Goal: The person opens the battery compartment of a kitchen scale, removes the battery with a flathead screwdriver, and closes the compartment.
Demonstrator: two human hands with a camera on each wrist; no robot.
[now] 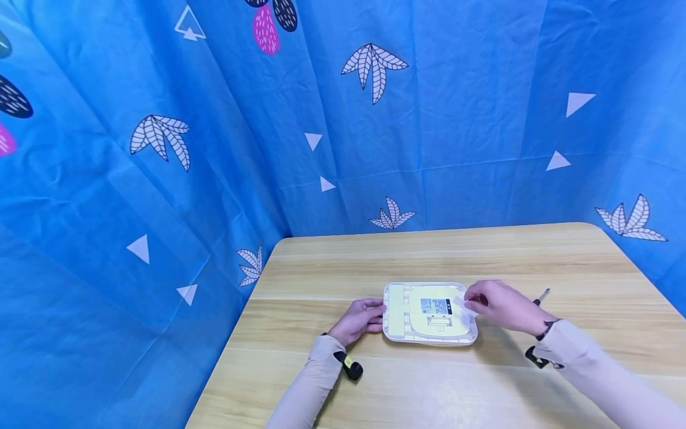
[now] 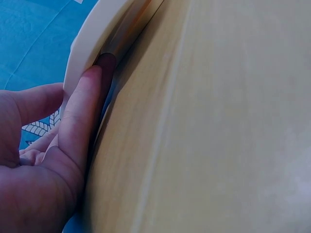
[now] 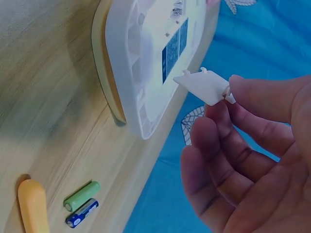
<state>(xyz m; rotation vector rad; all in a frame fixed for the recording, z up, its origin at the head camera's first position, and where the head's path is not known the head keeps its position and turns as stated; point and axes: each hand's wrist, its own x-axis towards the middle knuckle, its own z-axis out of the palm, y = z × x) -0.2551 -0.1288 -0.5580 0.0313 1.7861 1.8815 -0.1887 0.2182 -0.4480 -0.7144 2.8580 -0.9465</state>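
A flat white device, by its look a kitchen scale (image 1: 399, 342), lies underside up, with a printed label (image 1: 436, 306) and a small rectangular battery recess (image 1: 439, 321) showing. My left hand (image 1: 358, 322) grips its left end; in the left wrist view the thumb is against the side and a finger (image 2: 80, 107) reaches beneath the rim. Above the scale's right end, my right hand (image 1: 501, 305) pinches a small white battery cover (image 3: 204, 86) between thumb and fingertips. Little tabs stick out along the cover's edge.
Two batteries, one green (image 3: 81, 195) and one blue (image 3: 81, 213), lie on the wooden table (image 1: 332, 256) in the right wrist view. Beside them is an orange handle (image 3: 33, 206). A metal-tipped screwdriver (image 1: 543, 295) shows behind the right wrist. Blue patterned cloth (image 1: 455, 149) hangs behind the table.
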